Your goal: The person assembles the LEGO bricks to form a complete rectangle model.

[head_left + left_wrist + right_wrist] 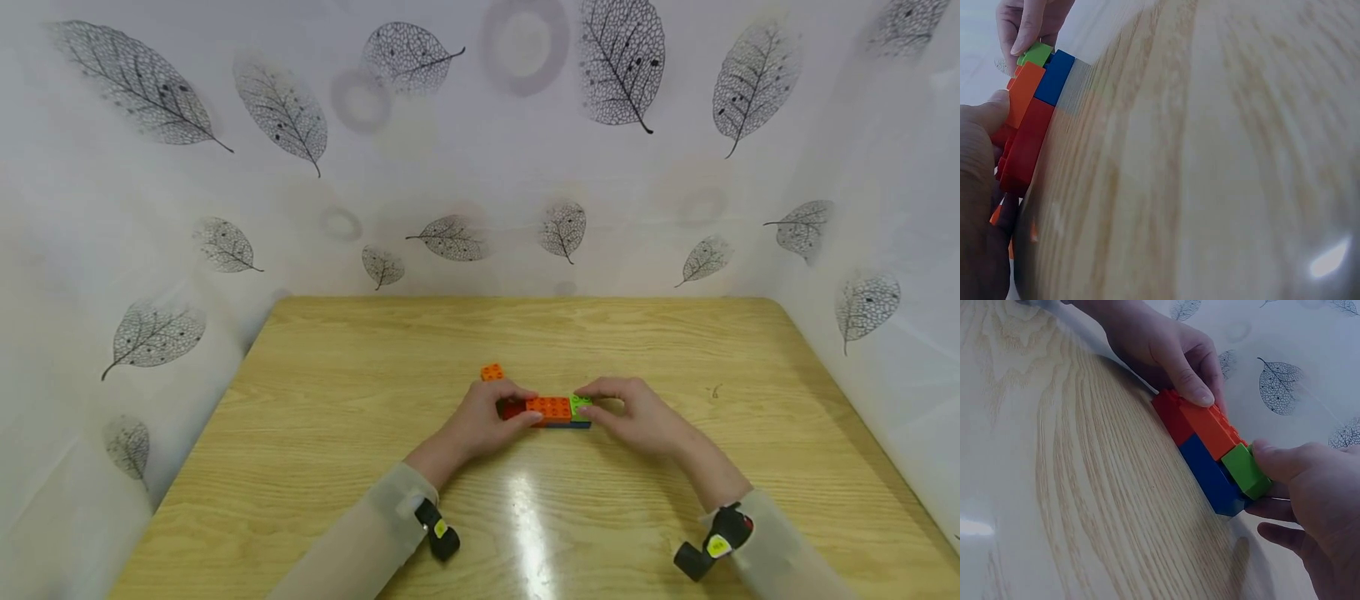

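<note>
A row of toy building bricks lies on the table: a red brick (1029, 147) and a blue brick (1205, 472) end to end below. An orange brick (549, 407) sits across the two. My left hand (486, 417) pinches the orange brick near its left end, thumb in front and finger behind. At the right end, a small green brick (1246, 470) stands over the blue one beside the orange; it looks slightly tilted in the right wrist view. Thumb and fingers of my right hand (636, 414) pinch this green brick.
Another orange brick (491, 372) lies just behind my left hand. The wooden table (360, 350) meets a pale curtain with leaf prints (450, 150) along its back and sides. Each wrist carries a small black camera (438, 530).
</note>
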Available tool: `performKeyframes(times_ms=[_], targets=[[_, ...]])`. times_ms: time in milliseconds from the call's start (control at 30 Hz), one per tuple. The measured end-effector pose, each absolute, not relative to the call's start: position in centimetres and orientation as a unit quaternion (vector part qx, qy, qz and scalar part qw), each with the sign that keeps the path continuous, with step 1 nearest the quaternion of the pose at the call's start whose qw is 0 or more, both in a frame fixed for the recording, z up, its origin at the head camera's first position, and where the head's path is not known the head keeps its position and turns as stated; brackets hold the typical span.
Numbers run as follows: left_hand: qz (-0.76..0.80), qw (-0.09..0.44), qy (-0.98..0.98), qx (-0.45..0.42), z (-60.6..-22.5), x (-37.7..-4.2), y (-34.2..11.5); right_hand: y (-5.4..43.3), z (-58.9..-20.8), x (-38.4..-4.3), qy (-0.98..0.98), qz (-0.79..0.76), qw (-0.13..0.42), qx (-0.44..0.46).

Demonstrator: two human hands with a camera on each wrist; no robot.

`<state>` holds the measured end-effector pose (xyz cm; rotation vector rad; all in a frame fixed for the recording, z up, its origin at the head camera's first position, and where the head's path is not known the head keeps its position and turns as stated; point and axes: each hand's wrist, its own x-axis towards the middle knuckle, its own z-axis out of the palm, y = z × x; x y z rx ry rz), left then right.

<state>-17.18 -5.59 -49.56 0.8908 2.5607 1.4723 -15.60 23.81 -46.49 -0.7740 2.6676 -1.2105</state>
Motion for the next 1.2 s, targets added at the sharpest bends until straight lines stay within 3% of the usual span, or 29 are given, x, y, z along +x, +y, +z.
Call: performKeyframes(times_ms=[1200], targets=[[0.491, 0.028, 0.822, 0.287, -49.7, -17.1, -5.7, 22.8, -47.4, -15.3, 0.881, -0.368, -0.042, -0.295]])
